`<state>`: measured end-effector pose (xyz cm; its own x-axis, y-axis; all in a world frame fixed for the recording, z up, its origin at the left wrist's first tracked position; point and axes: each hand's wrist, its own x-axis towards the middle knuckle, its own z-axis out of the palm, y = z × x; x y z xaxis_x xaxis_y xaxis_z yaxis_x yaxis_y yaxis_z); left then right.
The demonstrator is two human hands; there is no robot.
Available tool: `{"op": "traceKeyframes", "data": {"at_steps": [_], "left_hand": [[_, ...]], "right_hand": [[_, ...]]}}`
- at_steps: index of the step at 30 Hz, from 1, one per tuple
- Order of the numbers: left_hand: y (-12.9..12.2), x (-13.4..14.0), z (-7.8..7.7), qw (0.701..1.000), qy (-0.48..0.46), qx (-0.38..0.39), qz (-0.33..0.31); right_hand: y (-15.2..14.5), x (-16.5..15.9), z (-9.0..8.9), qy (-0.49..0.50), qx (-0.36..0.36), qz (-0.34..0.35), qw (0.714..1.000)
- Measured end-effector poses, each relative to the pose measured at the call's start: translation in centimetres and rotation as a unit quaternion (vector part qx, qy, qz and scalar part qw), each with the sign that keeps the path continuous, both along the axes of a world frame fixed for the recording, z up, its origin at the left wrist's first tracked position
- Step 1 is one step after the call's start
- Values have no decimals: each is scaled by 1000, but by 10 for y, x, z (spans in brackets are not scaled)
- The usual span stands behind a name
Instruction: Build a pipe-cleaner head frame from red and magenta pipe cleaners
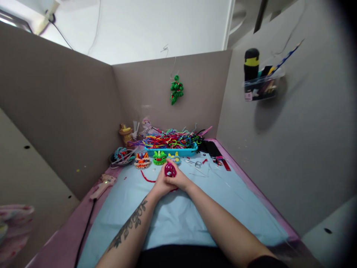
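Observation:
A dark pink pipe-cleaner piece (170, 169), bent into curved loops, is held between both hands above the blue cloth (178, 219). My left hand (161, 182) grips it from the left, and my right hand (180, 179) closes on it from the right, with the thumbs near each other below it. A red pipe cleaner (147, 178) trails on the cloth to the left of my left hand. Just beyond the hands sit three pipe-cleaner animal heads: an orange one (142, 160), a green one (159, 158) and a yellow and blue one (174, 158).
A blue tray (170, 152) heaped with colourful pipe cleaners stands at the back. Scissors (195, 163) and a dark phone-like slab (212, 149) lie right. A glue gun (104, 184) with a cable and a dark bowl (122, 160) are left. Grey panels enclose the table.

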<state>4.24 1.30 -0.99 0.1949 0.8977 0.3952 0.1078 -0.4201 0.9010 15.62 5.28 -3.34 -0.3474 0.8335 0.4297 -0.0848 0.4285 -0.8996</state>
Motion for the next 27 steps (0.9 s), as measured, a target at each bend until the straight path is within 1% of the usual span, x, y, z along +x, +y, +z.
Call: {"op": "traceKeyframes", "data": {"at_steps": [2,4,7,10,13,17,19,22,24,27], "left_hand": [[0,-2,3,1000,12,2,-17],[1,-6,6,999,30,14,-30],[3,-12,7,998,54,25,-32],[3,-13,5,996,80,14,-30],[0,-9,0,996,84,16,-37],[-5,-2,-5,992,91,-17,-82],[-6,1,-4,992,85,-22,-93],[-7,6,-2,995,65,-5,-75],[-7,9,0,997,52,-1,-57],[-6,10,3,998,31,-16,-51]], "right_hand": [[-1,0,1,-27,19,-19,999],[-3,1,3,-49,22,-28,998],[-10,1,11,-63,29,-45,997],[-21,-1,23,-41,47,-61,996],[-32,-5,34,1,55,-72,996],[-38,-9,45,24,48,-122,991],[-37,-9,47,36,39,-135,989],[-33,-8,48,79,22,-125,989],[-30,-7,48,109,14,-102,989],[-25,-3,49,149,2,-65,987]]}}
